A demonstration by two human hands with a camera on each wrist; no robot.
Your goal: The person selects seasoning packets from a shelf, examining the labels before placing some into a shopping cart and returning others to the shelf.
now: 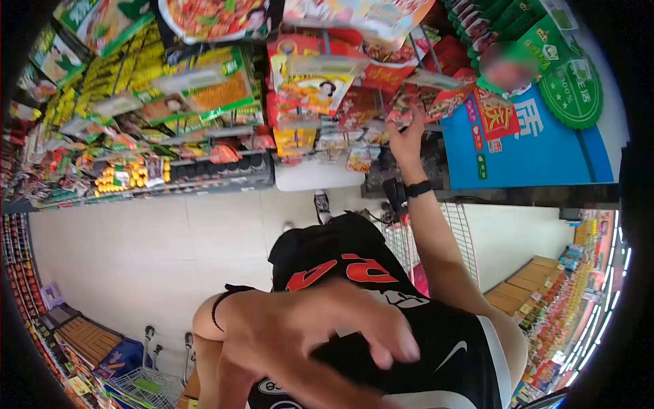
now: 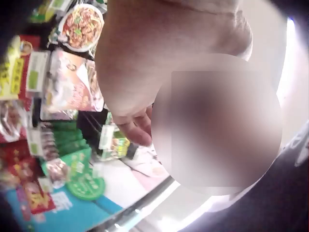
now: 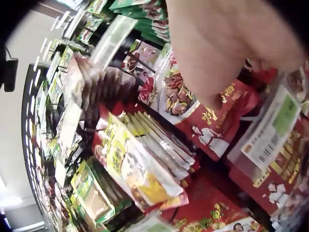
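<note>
My right hand (image 1: pixel 407 136), a black watch (image 1: pixel 417 189) on its wrist, reaches up to a rack of hanging snack packets. Its fingers pinch the lower edge of a red packet (image 1: pixel 413 101). In the right wrist view the right hand (image 3: pixel 227 43) is close to red packets with gold lettering (image 3: pixel 217 125), and its fingertips are hidden. My left hand (image 1: pixel 327 327) hovers in front of my black shirt (image 1: pixel 449 354) with its fingers loosely spread, holding nothing. The left wrist view shows the left hand's (image 2: pixel 140 72) palm with one fingertip (image 2: pixel 137 130) hanging down.
Packed shelves of packets (image 1: pixel 136 129) line the aisle, with more hanging packets (image 3: pixel 140 169) on hooks. A wire shopping cart (image 1: pixel 415 238) stands by my right arm. A blue and green sign (image 1: pixel 545 136) sits beside the rack. White floor tiles (image 1: pixel 136 252) stretch to the left.
</note>
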